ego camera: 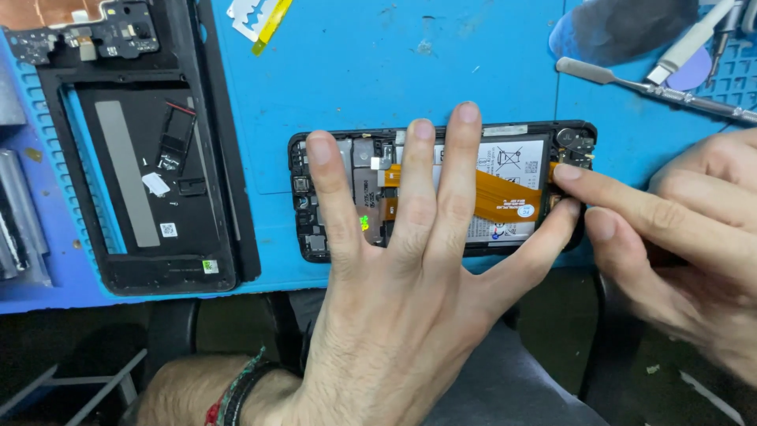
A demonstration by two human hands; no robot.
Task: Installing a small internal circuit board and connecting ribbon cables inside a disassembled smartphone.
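Left hand (pixel 402 260) splayed flat, pinning opened phone (pixel 441 189) on worktop (pixel 378 63); right hand (pixel 678 229) at 3 o'clock, forefinger pressing phone's end, gripping nothing.

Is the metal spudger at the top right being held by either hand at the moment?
No, the metal spudger lies alone on the blue mat, while both hands rest on the opened phone.

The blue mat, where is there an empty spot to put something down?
The blue mat is bare above the opened phone, between the razor blade and the metal spudger. A thin strip lies between the phone and the black back frame. Both hands, left and right, crowd the phone's right end.
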